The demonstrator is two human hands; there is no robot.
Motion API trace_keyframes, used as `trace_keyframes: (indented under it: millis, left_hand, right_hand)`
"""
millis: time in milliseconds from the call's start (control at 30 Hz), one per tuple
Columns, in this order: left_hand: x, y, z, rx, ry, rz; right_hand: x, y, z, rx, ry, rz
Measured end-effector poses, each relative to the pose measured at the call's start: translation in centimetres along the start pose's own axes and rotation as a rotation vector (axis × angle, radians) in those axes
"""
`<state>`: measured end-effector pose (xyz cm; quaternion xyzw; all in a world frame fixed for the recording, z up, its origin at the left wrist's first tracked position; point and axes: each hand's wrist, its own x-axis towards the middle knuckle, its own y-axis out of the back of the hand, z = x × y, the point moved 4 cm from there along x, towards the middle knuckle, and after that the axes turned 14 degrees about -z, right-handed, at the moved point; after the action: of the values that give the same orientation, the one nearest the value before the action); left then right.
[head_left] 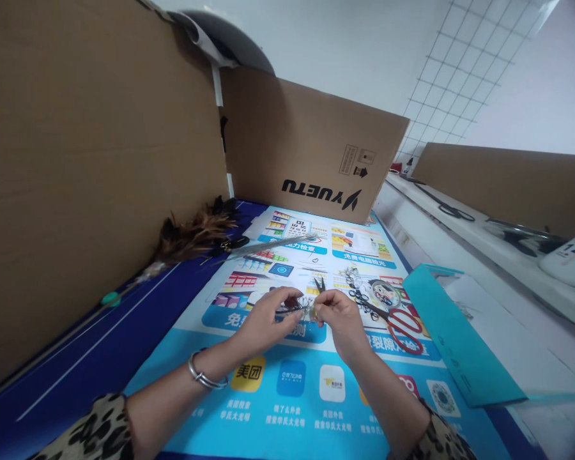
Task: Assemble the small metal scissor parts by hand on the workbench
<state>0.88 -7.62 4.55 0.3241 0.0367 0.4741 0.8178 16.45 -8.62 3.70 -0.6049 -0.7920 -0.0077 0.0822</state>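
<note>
Now left hand (267,321), right hand (341,321) pinch small piece (307,311), axis left-right.

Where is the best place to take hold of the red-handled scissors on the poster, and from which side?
Probably by the red handle loops of the scissors, from above on the right. They lie flat on the poster, blades pointing left toward the right hand, leaving the loops free.

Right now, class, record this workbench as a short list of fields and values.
Left hand: pinches a small wiry piece
Right hand: pinches the same piece from the other side
Surface: printed poster
Right of hands: red-handled scissors, lying on the poster
Far left: feather duster beside cardboard wall
Behind: cardboard box
</note>
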Motion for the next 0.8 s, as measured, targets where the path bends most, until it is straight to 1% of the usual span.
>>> trace_keyframes:
  millis: [133,200,367,433,567,667,733,800]
  left_hand:
    - [0.0,-0.2,-0.1,0.025,0.007,0.034]
    - [0.0,-0.3,-0.3,0.020,0.005,0.043]
    - [-0.1,-0.5,-0.8,-0.013,-0.004,0.070]
    - [-0.2,-0.6,-0.7,-0.002,-0.018,0.068]
    - [-0.4,-0.8,0.3,0.089,-0.091,0.044]
    - [-0.7,-1.3,1.0,0.151,-0.148,-0.002]
    - [-0.7,-1.4,1.1,0.149,-0.151,-0.014]
    - [-0.7,-1.3,0.9,0.110,-0.123,0.004]
  right_hand:
    - [0.0,0.0,0.1,-0.023,-0.009,-0.018]
    - [0.0,0.0,0.1,-0.075,-0.016,-0.015]
    - [-0.2,-0.3,-0.3,-0.381,0.028,0.064]
    - [-0.2,-0.4,0.0,-0.451,0.021,0.076]
    - [0.0,-0.2,1.3,-0.476,-0.031,0.072]
    - [0.0,0.1,1.9,-0.513,0.003,0.117]
    - [-0.1,0.2,2.0,-0.542,0.027,0.136]
    - [-0.2,0.2,1.9,-0.563,0.034,0.133]
